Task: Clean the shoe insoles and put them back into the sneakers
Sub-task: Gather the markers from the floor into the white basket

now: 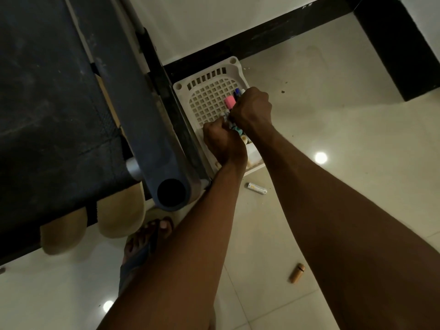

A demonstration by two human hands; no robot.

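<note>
A white plastic basket [204, 96] with a grid bottom stands on the floor by the wall. Both my hands reach into it. My right hand [253, 108] grips a bunch of pens and markers, among them a pink-capped one [229, 101] and blue ones [237, 92]. My left hand [223, 139] is curled around the lower ends of the same bunch, close under the right hand. No sneakers or insoles are in view.
A dark treadmill frame [147, 129] with an open tube end [171, 192] stands left of the basket. Two beige slipper toes [119, 217] poke out under it. My sandalled foot [145, 244] is on the tiled floor. A white battery [256, 188] and a small brown tube [297, 273] lie on the floor.
</note>
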